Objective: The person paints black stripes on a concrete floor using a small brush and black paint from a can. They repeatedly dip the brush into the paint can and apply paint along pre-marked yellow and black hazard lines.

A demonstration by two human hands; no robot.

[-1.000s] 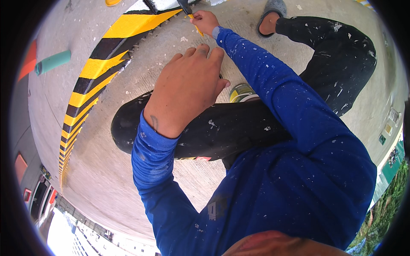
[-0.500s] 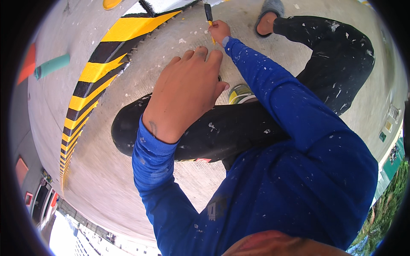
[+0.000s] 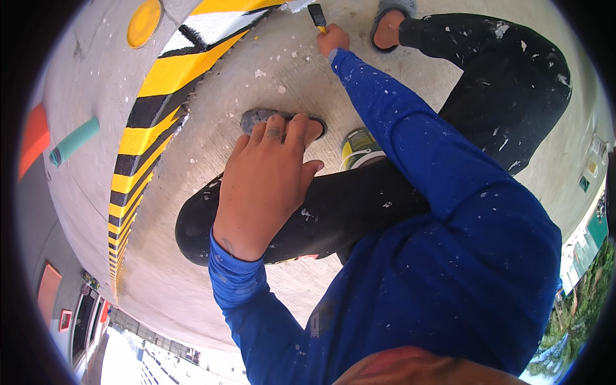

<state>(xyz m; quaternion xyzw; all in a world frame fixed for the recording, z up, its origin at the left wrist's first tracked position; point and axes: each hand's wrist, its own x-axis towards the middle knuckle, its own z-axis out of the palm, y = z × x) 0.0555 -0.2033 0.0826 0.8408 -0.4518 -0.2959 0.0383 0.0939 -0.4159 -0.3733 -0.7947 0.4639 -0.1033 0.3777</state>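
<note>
My right hand (image 3: 332, 40) is closed around the yellow handle of a paintbrush (image 3: 317, 15) whose head is dark. The brush is near the top of the view, beside a wet-looking white patch at the curb's foot. My left hand (image 3: 263, 186) hovers palm down over my bent knee, its fingers stretched out and holding nothing. Past its fingertips shows my foot in a grey slipper (image 3: 260, 119). A paint bucket (image 3: 357, 144) with a green and yellow label stands between my legs, partly hidden by my thigh and right sleeve.
A curb with black and yellow stripes (image 3: 151, 108) runs along my left, with a white section near the top. On the pavement beyond lie a yellow disc (image 3: 145, 23), a teal cylinder (image 3: 75, 141) and an orange object (image 3: 33, 140). Paint specks dot the concrete floor (image 3: 212, 138).
The view has shifted, showing more of the curb and disc. My left hand has moved down off the slipper, uncovering it. The right hand still grips the paintbrush, now tilted more to the left.
</note>
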